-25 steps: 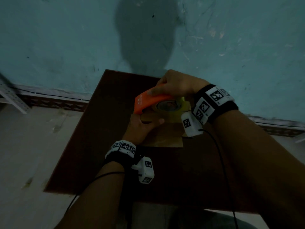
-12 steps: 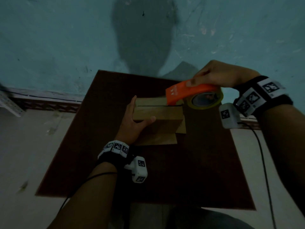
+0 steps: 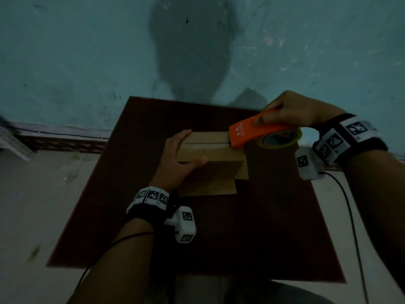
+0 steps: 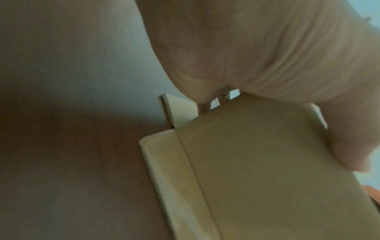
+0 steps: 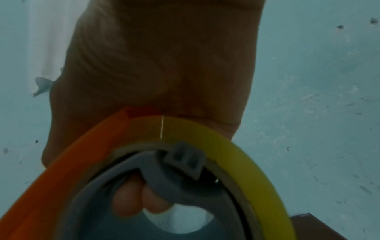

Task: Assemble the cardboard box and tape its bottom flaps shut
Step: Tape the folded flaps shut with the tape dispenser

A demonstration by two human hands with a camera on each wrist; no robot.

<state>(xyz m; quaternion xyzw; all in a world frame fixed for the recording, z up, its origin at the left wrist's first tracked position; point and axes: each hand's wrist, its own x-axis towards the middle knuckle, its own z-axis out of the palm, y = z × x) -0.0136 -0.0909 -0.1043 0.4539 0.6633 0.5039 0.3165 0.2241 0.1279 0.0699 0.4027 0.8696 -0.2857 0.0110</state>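
The cardboard box (image 3: 210, 159) sits on the counter (image 3: 241, 238), bottom flaps up. The left grip (image 3: 177, 159) clasps its left end, likely steadying it, while the right grip (image 3: 293, 110) holds the orange tape dispenser (image 3: 247, 132) at the right end of the seam (image 3: 206, 143), apparently to run tape

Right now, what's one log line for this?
left grip: holds box | right grip: holds dispenser at seam's right end | box: on table, top flaps folded
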